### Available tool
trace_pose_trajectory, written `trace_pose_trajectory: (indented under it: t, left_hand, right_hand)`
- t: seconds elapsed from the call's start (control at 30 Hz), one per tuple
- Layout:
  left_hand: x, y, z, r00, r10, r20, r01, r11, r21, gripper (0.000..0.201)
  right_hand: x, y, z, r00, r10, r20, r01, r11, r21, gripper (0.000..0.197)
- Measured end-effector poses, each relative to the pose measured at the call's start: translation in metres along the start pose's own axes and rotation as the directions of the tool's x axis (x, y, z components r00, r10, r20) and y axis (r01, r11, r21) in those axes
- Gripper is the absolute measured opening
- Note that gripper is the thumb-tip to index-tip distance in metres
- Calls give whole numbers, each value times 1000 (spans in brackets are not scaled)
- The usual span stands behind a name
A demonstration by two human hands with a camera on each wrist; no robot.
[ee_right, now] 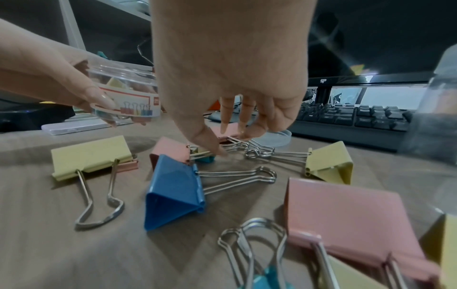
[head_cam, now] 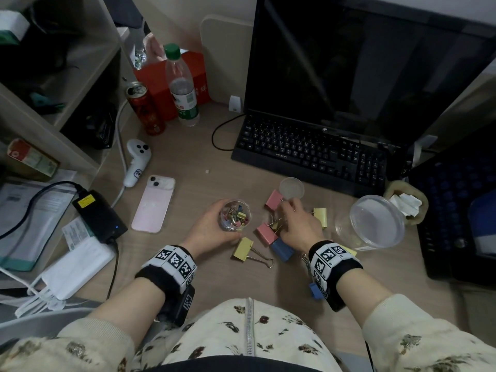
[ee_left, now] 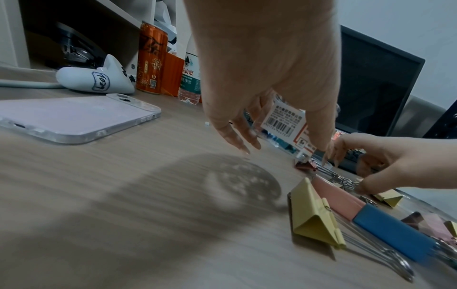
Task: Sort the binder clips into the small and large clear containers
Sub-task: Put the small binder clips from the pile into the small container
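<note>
Small container [head_cam: 235,216] is a clear round tub, open, packed with little mixed-colour clips, held just above the table. Big clips lie loose on the table beside it: yellow clip [head_cam: 243,249] nearest, pink clip [head_cam: 266,233] and blue clip [head_cam: 281,249] touching, another pink [head_cam: 273,199] by the small lid [head_cam: 291,188]. Large container [head_cam: 375,222] sits open at the right, tilted, looks empty.

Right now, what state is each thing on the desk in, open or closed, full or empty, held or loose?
small container: lid off, holds small clips, gripped by left hand
large container: open, looks empty
big clips: loose on desk
right hand: reaching into clips
can: opened
bottle: capped
monitor: dark
</note>
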State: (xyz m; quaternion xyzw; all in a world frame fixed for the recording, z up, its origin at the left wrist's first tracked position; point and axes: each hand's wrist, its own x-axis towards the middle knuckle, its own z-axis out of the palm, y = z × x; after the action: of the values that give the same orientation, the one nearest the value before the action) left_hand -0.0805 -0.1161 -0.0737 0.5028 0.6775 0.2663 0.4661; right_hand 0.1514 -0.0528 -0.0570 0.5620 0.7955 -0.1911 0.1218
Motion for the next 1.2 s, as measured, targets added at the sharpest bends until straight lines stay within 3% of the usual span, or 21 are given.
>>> trace_pose_trajectory:
  t: [0.3,0.6,0.93,1.2]
  left_hand:
    - [-2,4,-1,1000,4,-3,-4,1000,8,86]
    - [-1,3,-1,1000,23,-3,-23,1000,-4,85]
    - [2,-3,0,1000,16,-18,-17,999,-30,81]
    - [4,-3,1,1000,11,1,-11,1000,16,87]
  right_hand:
    - [1,3,-2,1000,-10,22,11,999,-38,39]
    - [4,-8,-10,997,-36,-70,41,997,62,25]
    - [8,-10,8,998,59,-22,-58,997,59,50]
    - [5,-2,10,994,100,38,-103,992,77,31]
